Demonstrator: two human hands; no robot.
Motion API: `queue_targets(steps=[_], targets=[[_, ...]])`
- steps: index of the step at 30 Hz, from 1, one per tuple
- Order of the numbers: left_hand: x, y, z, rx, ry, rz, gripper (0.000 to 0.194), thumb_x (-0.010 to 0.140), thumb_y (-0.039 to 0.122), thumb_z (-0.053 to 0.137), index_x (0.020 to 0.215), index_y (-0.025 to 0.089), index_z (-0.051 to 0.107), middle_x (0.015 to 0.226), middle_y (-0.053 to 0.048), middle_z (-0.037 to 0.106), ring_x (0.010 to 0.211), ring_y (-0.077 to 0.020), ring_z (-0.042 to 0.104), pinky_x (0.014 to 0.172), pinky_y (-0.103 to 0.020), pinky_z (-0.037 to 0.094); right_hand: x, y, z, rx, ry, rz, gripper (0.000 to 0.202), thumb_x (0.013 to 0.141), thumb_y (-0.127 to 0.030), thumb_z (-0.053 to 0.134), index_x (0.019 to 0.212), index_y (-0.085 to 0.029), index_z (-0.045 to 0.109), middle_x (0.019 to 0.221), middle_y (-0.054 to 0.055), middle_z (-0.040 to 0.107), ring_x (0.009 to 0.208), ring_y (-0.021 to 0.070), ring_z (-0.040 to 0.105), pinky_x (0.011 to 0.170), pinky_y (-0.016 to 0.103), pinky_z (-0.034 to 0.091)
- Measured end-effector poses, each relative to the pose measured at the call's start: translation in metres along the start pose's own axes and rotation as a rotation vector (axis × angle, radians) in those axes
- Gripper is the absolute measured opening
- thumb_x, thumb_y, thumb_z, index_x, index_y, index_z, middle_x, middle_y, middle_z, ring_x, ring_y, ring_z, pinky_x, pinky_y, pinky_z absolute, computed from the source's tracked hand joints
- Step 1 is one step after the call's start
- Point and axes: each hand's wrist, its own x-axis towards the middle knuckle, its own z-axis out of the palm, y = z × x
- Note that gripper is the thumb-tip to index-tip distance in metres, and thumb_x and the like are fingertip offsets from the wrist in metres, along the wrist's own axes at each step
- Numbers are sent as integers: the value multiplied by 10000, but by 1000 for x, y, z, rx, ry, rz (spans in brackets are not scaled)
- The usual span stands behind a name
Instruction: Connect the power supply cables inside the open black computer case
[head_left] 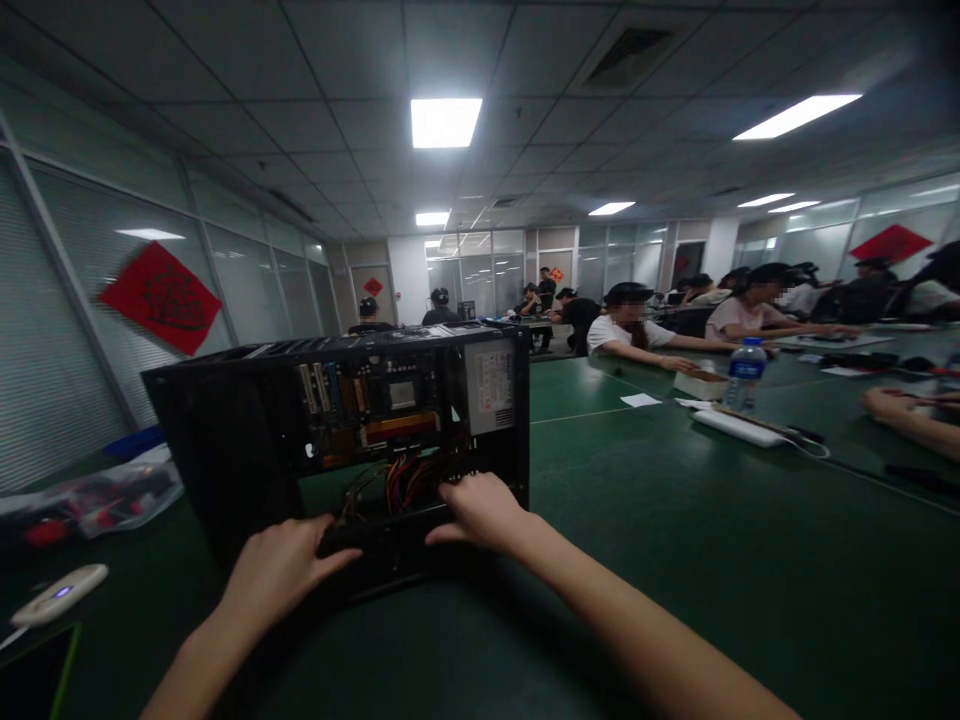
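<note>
A black computer case (225,450) with an open side stands on the green table (645,560). Inside it show a circuit board, a bundle of coloured cables (409,485) and a power supply (490,388) with a label at the upper right. My left hand (281,565) grips the lower front edge of the case, its thumb on the near side. Further right, my right hand (480,512) grips the same edge, fingers over it into the case and thumb in front.
Left of the case lie a plastic bag (127,498) with red items and a white device (61,594). To the right are a water bottle (746,372), a white power strip (739,428), a paper (640,400) and an open box (700,384). Several people sit beyond.
</note>
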Motion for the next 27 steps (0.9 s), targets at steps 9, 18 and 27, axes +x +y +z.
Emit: queue_targets(steps=[9,18,27], targets=[[1,-3,-4,-44,-56,14,383,833,497,568,1079,259,739,1006,-72,766,934,-286,711,748,-357,515,3,-1,14,-38,40,72,574,789,-725,591,858,-176,744,844,136,735,843,288,716,713,336,527],[-4,2,0,-8,26,-30,351,844,504,568,1073,287,723,982,-49,768,919,-265,708,715,-323,479,2,2,17,-55,35,45,610,861,-720,485,908,-162,726,810,138,737,812,286,726,704,330,527],[0,3,0,19,18,-50,386,821,514,592,1101,284,723,1000,-50,765,931,-290,705,741,-356,485,0,11,14,-78,14,1,552,920,-646,459,935,-161,723,826,137,744,814,280,732,702,322,529]])
